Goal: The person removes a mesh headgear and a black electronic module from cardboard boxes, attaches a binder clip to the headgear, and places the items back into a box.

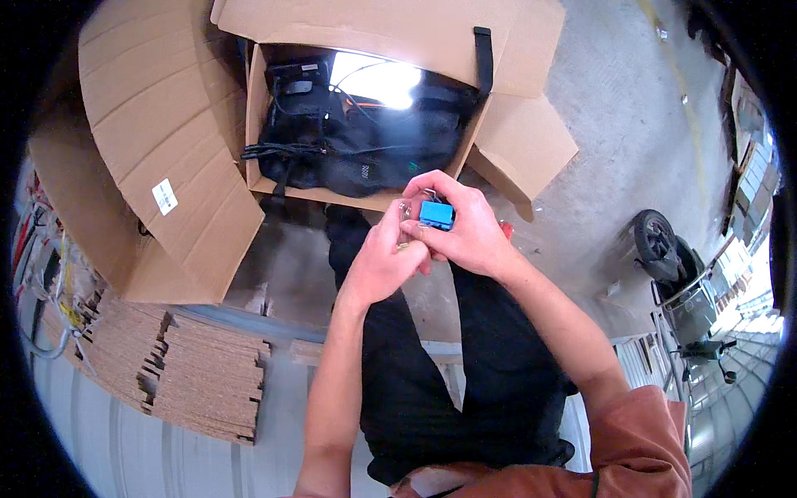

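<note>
In front of my lap, both hands meet around a small blue boxy piece [437, 215], whose exact kind I cannot make out. My right hand [475, 231] is closed on it, with the thumb and forefinger around its sides. My left hand [380, 267] is closed just beside it, fingertips touching my right hand. Small shiny bits [404, 209] show at the left fingertips, too small to name. Just beyond my hands stands an open cardboard box [254, 116] holding a black fabric bag [365, 173], black cables [286, 149] and a bright, glaring panel [378, 80].
Another open cardboard box [158, 158] with a white label stands at the left. Stacked brown boards [212, 378] lie at lower left. A box flap [527, 149] juts out over the concrete floor [606, 108]. A black wheel [655, 235] and a metal-framed cart [696, 311] are at the right.
</note>
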A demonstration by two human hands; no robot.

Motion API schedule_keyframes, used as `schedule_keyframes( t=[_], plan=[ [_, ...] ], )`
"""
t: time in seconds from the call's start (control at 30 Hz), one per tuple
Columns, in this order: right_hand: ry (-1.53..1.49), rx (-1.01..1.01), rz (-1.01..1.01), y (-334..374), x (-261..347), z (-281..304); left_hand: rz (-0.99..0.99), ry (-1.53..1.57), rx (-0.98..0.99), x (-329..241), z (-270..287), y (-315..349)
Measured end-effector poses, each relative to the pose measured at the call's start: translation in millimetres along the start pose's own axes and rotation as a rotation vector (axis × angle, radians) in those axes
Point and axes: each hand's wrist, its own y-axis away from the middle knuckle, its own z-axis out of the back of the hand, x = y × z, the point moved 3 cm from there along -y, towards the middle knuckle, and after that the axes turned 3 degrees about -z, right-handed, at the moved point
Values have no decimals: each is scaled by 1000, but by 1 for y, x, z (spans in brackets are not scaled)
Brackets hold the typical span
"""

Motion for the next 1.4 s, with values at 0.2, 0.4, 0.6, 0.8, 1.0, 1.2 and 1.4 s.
schedule_keyframes(
  t=[0.2, 0.4, 0.6, 0.8, 1.0, 1.2, 1.4],
  plan=[
    [248, -131, 123, 41, 13, 10, -44, 159, 33, -18, -18, 9],
    [280, -268, 254, 130, 52, 8, -191, 96, -31, -22, -63, 61],
    [162, -394, 168, 169, 62, 16, -196, -178, 49, 11, -62, 55],
    [42, -404, 13, 191, 62, 14, -181, -188, -66, 0, -83, 63],
    [83, -219, -73, 192, 99, -3, -78, -114, -150, 5, -49, 89],
    [-26, -28, 211, 172, 79, -17, -18, 27, -184, 12, -34, 104],
    [185, 77, 352, 205, 125, -22, 39, 369, -126, 7, -18, 131]
  ],
)
